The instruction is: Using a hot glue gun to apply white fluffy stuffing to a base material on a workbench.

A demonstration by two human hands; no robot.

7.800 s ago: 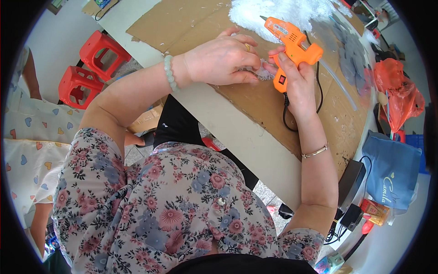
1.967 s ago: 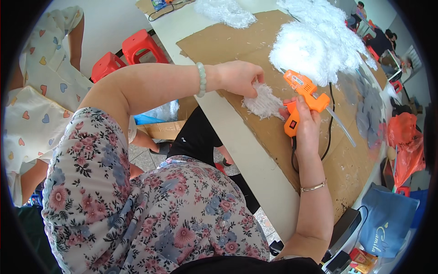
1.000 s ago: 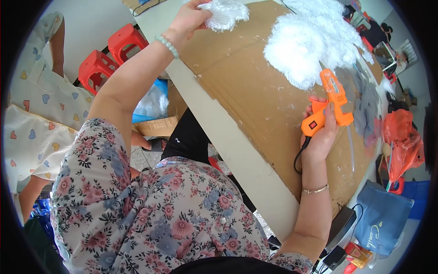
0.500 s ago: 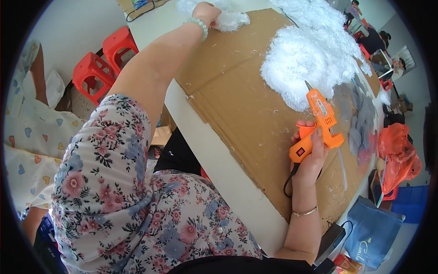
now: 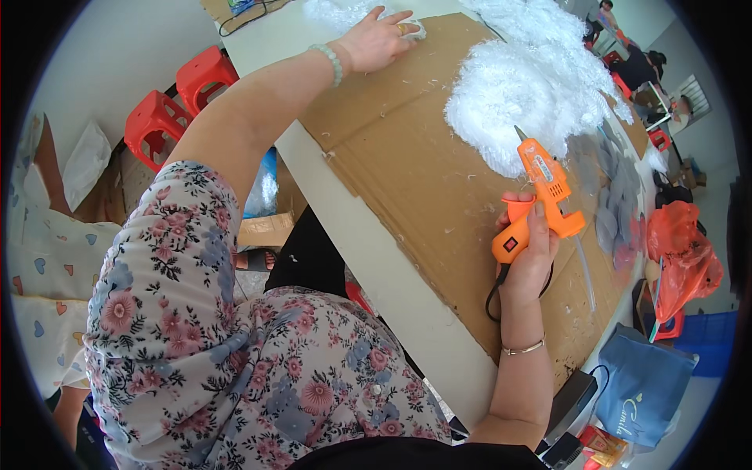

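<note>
My right hand (image 5: 529, 258) is wrapped round the handle of an orange hot glue gun (image 5: 540, 172). Its metal nozzle points up, by the edge of a large heap of white shiny tinsel-like fringe (image 5: 501, 102). A clear glue stick (image 5: 585, 274) trails from the back of the gun. At the far edge of the cardboard, my left hand (image 5: 380, 41) is stretched out with fingers spread, over a smaller bunch of the white fringe (image 5: 337, 12). Part of that bunch is hidden under the hand.
A brown cardboard sheet (image 5: 399, 172) covers much of the white table (image 5: 392, 294). Grey translucent pieces (image 5: 615, 196) and a red plastic bag (image 5: 681, 254) are at right, above a blue bag (image 5: 644, 384). Red stools (image 5: 205, 77) stand at left, near another person's heart-patterned clothing (image 5: 55, 258).
My left hand has gone from closed fingers on the small fringe bunch to spread fingers, shifting slightly right and nearer. The glue gun has moved a little up and left in my right hand.
</note>
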